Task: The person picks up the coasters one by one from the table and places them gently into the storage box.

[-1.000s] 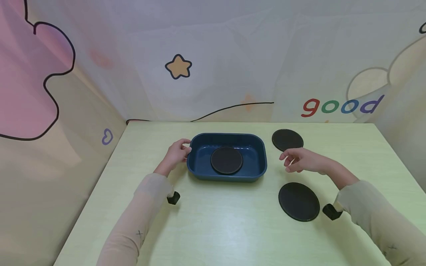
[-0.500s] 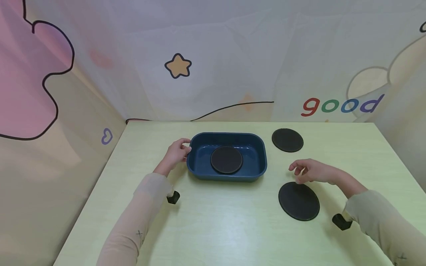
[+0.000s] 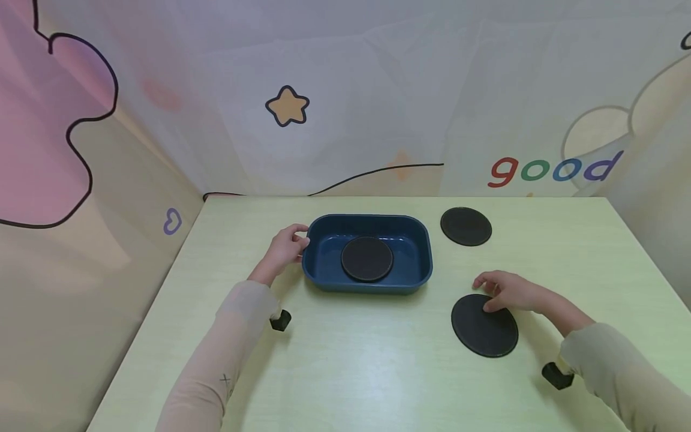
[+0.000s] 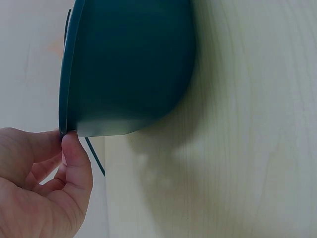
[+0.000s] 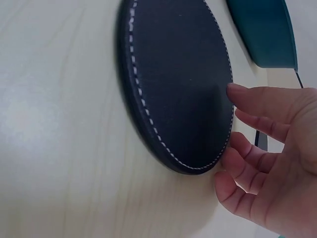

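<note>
A deep blue rectangular dish (image 3: pixel 313 282) with rounded corners stands on the table, and a round black coaster (image 3: pixel 367 259) lies inside it. At the dish's left end my left hand (image 3: pixel 283 247) pinches the rim between thumb and fingers, clear in the left wrist view. My right hand (image 3: pixel 510 291) is at the far right edge of a larger black coaster (image 3: pixel 483 330) lying flat on the table. In the right wrist view, white stitching runs round this coaster (image 5: pixel 178 84); the thumb reaches over its top while the loosely bent fingers (image 5: pixel 242 166) lie along its rim.
Another round black coaster (image 3: pixel 466 226) lies on the table behind my right hand, right of the dish. The pale wooden table (image 3: pixel 345 360) ends at a printed cloth backdrop (image 3: pixel 367 108) at the back. More cloth hangs along both sides.
My right hand has moved towards me and slightly right, from near the back coaster down to the front one. My left hand has kept its hold on the dish; dish and coasters stay put.
</note>
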The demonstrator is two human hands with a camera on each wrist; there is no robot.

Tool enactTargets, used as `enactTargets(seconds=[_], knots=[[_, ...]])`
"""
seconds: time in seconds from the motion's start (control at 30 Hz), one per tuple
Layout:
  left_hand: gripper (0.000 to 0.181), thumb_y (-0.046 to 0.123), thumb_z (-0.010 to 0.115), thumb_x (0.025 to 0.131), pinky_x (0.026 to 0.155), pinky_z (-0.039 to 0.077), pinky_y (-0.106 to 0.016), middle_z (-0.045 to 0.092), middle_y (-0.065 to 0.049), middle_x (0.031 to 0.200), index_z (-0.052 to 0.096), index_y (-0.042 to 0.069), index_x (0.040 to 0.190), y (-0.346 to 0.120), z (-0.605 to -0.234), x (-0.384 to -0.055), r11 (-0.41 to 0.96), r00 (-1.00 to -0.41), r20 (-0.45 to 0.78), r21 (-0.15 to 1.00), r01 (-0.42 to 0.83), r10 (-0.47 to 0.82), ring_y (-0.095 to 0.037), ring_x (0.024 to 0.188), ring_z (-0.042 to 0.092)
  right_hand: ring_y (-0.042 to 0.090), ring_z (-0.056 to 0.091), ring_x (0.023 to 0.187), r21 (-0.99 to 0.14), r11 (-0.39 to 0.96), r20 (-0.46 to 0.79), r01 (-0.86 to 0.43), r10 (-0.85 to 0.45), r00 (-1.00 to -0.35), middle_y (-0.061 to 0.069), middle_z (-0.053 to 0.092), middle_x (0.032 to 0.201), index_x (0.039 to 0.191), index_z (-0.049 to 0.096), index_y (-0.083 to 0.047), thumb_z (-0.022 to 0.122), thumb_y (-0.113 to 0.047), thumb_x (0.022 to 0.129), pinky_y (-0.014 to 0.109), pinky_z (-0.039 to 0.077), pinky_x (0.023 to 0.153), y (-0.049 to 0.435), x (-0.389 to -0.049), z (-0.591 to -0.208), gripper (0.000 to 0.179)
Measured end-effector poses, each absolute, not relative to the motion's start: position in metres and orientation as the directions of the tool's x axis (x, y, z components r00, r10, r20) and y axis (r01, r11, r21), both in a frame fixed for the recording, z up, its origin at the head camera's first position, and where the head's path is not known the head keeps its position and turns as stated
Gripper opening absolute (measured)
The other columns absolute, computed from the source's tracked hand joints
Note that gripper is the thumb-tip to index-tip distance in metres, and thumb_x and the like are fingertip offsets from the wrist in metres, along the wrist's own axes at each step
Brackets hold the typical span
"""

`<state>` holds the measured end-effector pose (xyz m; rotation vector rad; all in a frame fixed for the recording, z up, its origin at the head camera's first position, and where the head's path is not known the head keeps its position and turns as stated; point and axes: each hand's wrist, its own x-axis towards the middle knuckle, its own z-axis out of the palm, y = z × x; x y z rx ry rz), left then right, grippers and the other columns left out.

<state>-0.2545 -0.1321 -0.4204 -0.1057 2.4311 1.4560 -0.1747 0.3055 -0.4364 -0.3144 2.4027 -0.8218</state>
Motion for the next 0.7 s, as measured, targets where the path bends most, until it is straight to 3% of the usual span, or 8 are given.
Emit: enactTargets(seconds=[0.17, 0.43, 0.7], knots=[[0.034, 0.011, 0.045, 0.092, 0.058, 0.049, -0.021, 0.049, -0.011, 0.094, 0.043, 0.009, 0.126, -0.133, -0.420, -0.254, 0.487, -0.950, -0.300, 0.845, -0.221, 0.088, -0.018, 0.075, 0.055, 0.031, 0.049, 0.095, -0.592, 0.802, -0.430, -0.077, -0.396, -0.811, 0.017, 0.053, 0.103, 0.106, 0.052, -0.002, 0.068, -0.009, 0.072, 0.047, 0.043, 0.080, 0.301, -0.174, -0.439, 0.038], [0.035, 0.012, 0.045, 0.092, 0.059, 0.049, -0.021, 0.049, -0.010, 0.094, 0.043, 0.010, 0.127, -0.133, -0.419, -0.254, 0.486, -0.948, -0.304, 0.845, -0.223, 0.093, -0.018, 0.075, 0.055, 0.020, 0.041, 0.081, -0.548, 0.830, -0.441, -0.102, -0.390, -0.808, 0.006, 0.047, 0.085, 0.091, 0.052, -0.003, 0.068, -0.004, 0.070, 0.031, 0.036, 0.067, 0.296, -0.177, -0.440, 0.026], [0.035, 0.011, 0.045, 0.092, 0.058, 0.049, -0.020, 0.046, -0.007, 0.090, 0.042, 0.010, 0.127, -0.133, -0.419, -0.254, 0.484, -0.949, -0.300, 0.847, -0.219, 0.095, -0.018, 0.076, 0.055, 0.018, 0.041, 0.076, -0.517, 0.848, -0.465, -0.114, -0.390, -0.795, 0.005, 0.044, 0.078, 0.085, 0.051, -0.003, 0.069, -0.004, 0.069, 0.029, 0.034, 0.063, 0.293, -0.181, -0.437, 0.025]])
